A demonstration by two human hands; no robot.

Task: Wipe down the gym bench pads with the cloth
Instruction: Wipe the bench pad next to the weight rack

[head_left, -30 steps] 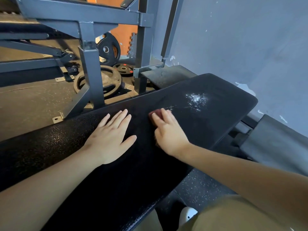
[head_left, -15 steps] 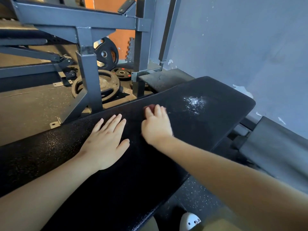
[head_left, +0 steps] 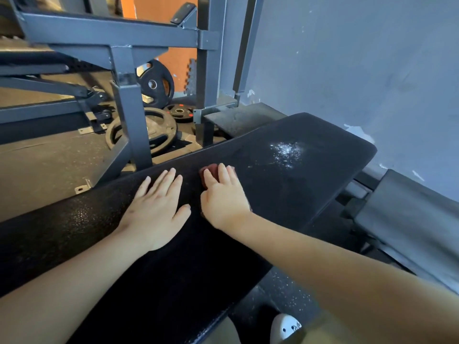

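A long black bench pad [head_left: 285, 194] runs from lower left to upper right. A patch of white specks [head_left: 286, 151] lies near its far end. My right hand [head_left: 224, 197] presses flat on a dark red cloth [head_left: 208, 171], which peeks out past my fingers near the pad's far edge. My left hand [head_left: 156, 207] rests flat on the pad just left of it, fingers straight. Most of the cloth is hidden under my right palm.
A grey steel rack frame [head_left: 129, 112] stands just behind the pad. Weight plates [head_left: 154, 132] lie and lean on the floor behind it. A grey wall [head_left: 360, 70] closes the right side. A second grey pad [head_left: 407, 219] sits lower right. A white shoe [head_left: 285, 327] is below.
My right hand has slid the cloth left along the pad, from near the white specks to beside my left hand. My left hand stays planted.
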